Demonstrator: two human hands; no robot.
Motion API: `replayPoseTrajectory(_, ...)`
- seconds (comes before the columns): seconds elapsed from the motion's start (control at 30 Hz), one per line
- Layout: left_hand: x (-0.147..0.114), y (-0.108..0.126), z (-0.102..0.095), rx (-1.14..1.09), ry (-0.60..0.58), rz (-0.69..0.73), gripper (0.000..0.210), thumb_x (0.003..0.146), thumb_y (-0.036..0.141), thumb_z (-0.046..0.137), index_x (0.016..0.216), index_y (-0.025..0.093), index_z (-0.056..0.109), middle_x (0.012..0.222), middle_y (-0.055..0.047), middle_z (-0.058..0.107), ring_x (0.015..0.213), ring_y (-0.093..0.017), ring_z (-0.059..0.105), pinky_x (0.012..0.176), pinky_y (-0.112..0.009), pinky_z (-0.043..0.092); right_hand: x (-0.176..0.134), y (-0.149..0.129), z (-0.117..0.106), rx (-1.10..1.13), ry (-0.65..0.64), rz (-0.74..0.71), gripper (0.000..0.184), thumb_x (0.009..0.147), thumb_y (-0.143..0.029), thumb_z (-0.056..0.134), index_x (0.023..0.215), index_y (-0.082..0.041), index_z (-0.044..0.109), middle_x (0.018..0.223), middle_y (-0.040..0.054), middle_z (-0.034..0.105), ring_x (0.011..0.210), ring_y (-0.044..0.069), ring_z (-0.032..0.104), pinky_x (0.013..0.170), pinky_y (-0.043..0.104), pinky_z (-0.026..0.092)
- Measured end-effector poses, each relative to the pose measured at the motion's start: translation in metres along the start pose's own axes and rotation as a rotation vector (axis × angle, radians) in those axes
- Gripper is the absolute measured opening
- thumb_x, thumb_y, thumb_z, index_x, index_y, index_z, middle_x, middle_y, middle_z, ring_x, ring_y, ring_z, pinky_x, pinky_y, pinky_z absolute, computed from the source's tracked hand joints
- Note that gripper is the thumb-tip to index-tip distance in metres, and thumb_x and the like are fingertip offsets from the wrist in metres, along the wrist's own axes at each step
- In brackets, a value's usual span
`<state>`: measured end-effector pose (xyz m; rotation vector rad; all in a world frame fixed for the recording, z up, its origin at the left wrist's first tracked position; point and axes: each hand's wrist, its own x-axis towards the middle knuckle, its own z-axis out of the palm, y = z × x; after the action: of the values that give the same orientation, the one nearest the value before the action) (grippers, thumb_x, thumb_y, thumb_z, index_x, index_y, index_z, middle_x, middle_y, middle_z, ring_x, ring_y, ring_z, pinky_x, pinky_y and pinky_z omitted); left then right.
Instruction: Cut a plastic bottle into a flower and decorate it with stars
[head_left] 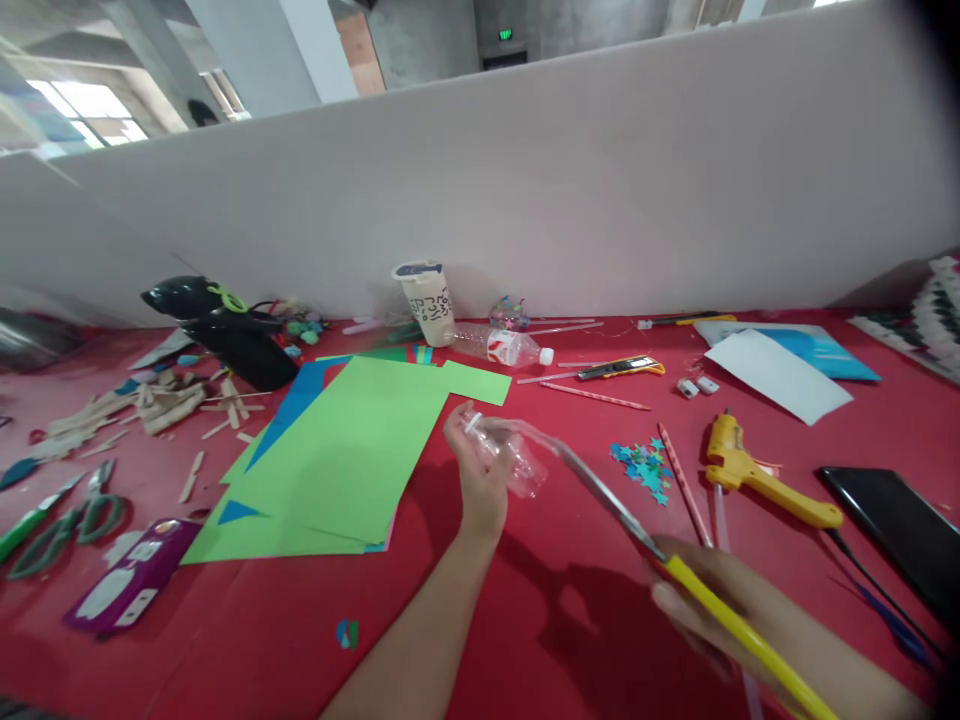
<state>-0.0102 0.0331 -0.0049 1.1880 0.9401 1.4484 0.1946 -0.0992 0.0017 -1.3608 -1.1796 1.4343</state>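
My left hand (pixel 484 490) is wrapped round a small clear plastic bottle (pixel 527 470), tilted above the red table. In my right hand (pixel 705 590) is a long tool with a yellow handle (pixel 739 630) and a narrow silver shaft; motion blurs it and its exact kind cannot be made out. Its far end, blurred and whitish, reaches the bottle near my left fingers; whether it touches is unclear. Green paper sheets (pixel 337 450) lie left of my left hand. Blue star sequins (pixel 645 467) and a striped straw (pixel 684 485) lie beyond my right hand.
A yellow glue gun (pixel 772 485) with a cord and a dark phone-like slab (pixel 896 530) lie at right. Behind are a utility knife (pixel 621 368), a lying bottle (pixel 499 345) and a paper cup (pixel 427 305). Scissors (pixel 75 520) and a purple packet (pixel 131 575) lie left.
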Motion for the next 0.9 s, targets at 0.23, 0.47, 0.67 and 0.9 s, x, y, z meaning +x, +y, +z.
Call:
replayPoseTrajectory(0.23, -0.039, -0.015, 0.029, 0.155, -0.286, 0.025, 0.064, 0.077, 0.017, 0.062, 0.128, 0.027, 0.023, 0.099, -0.004, 0.053, 0.089, -0.018, 0.055, 0.088, -0.037, 0.042, 0.024, -0.002, 0.026, 0.129, 0.211, -0.024, 0.029, 0.071, -0.039, 0.074, 0.072, -0.023, 0.05, 0.052, -0.0071, 0.051, 0.041, 0.01, 0.047, 0.039, 0.022, 0.036)
replayPoseTrajectory(0.47, -0.037, -0.015, 0.028, 0.435, -0.28, 0.077, 0.064, 0.079, 0.029, 0.062, 0.135, 0.028, 0.03, 0.129, -0.012, 0.041, 0.098, -0.024, 0.054, 0.091, -0.042, 0.04, 0.026, -0.009, 0.028, 0.298, 0.231, -0.127, 0.032, 0.075, -0.038, 0.07, 0.076, -0.024, 0.041, 0.066, -0.0071, 0.054, 0.045, 0.009, 0.052, 0.044, 0.023, 0.043)
replayPoseTrajectory(0.67, -0.034, -0.002, 0.024, 0.627, -0.381, 0.33, 0.054, 0.08, 0.025, 0.058, 0.13, 0.027, 0.038, 0.126, -0.012, 0.038, 0.11, -0.027, 0.046, 0.09, -0.04, 0.041, 0.026, -0.016, 0.025, 0.38, 0.281, -0.146, 0.032, 0.071, -0.035, 0.073, 0.076, -0.023, 0.043, 0.062, -0.0068, 0.053, 0.045, 0.01, 0.054, 0.043, 0.022, 0.043)
replayPoseTrajectory(0.9, -0.029, -0.005, 0.024, 0.814, -0.366, 0.42, 0.037, 0.085, 0.023, 0.05, 0.122, 0.025, 0.048, 0.115, -0.011, 0.044, 0.111, -0.027, 0.043, 0.096, -0.044, 0.034, 0.023, -0.023, 0.024, 0.361, 0.303, -0.185, 0.032, 0.071, -0.036, 0.074, 0.074, -0.023, 0.044, 0.063, -0.0064, 0.053, 0.047, 0.009, 0.054, 0.045, 0.022, 0.043)
